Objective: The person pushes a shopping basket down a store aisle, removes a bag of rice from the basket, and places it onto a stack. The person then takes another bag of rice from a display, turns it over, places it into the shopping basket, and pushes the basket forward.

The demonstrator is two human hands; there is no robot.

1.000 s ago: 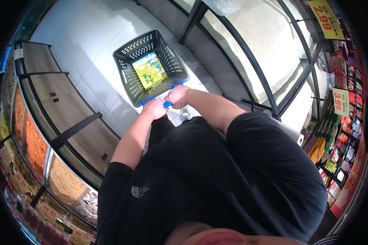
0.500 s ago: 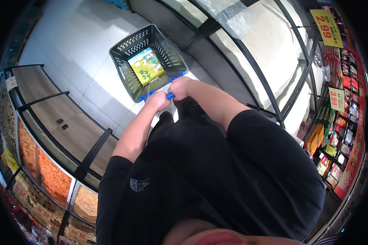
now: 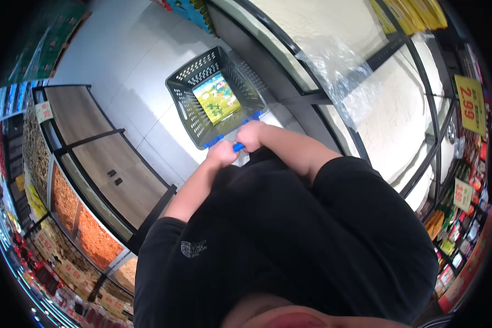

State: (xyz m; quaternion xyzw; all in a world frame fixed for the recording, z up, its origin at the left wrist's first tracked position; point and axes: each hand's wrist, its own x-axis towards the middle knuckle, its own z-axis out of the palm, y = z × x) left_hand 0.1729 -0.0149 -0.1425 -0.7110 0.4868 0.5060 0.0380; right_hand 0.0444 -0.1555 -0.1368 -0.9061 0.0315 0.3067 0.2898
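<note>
A dark grey perforated shopping basket (image 3: 186, 123) stands in front of me over the tiled floor. At its near end is a blue handle (image 3: 238, 146). My left hand (image 3: 222, 153) is wrapped round the left part of this handle, and my right hand (image 3: 250, 136) grips it just to the right, close beside the left one. Inside the basket, flat on the bottom, lies a yellow-green package (image 3: 217, 98) with a colourful printed picture. My fingertips are partly hidden from above.
To the left runs a wood-panelled display counter (image 3: 104, 164) with bins of orange dried goods (image 3: 98, 239). Glass-sided bins of white goods (image 3: 388, 115) line the right, a clear plastic bag (image 3: 339, 71) over their edge. Price signs (image 3: 469, 104) and packaged goods stand farther right. Pale floor tiles (image 3: 126, 71) stretch ahead.
Both hands keep their hold on the handle. The basket and hands sit slightly lower and further right in view. The surrounding counters have shifted, and yellow packages now show at the upper right.
</note>
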